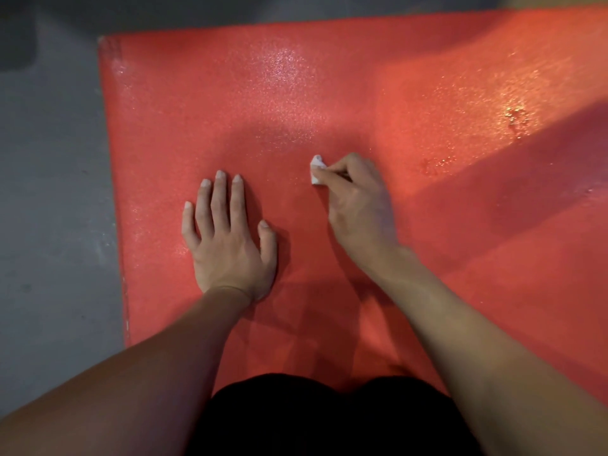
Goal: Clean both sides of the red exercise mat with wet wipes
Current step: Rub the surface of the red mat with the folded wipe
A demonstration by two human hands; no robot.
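flat, left hand presses mat; right hand pinches wipe.

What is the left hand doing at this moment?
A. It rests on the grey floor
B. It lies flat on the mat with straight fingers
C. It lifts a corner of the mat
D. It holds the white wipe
B: the left hand lies palm down on the mat with its fingers straight, while the wipe is pinched in the right hand.
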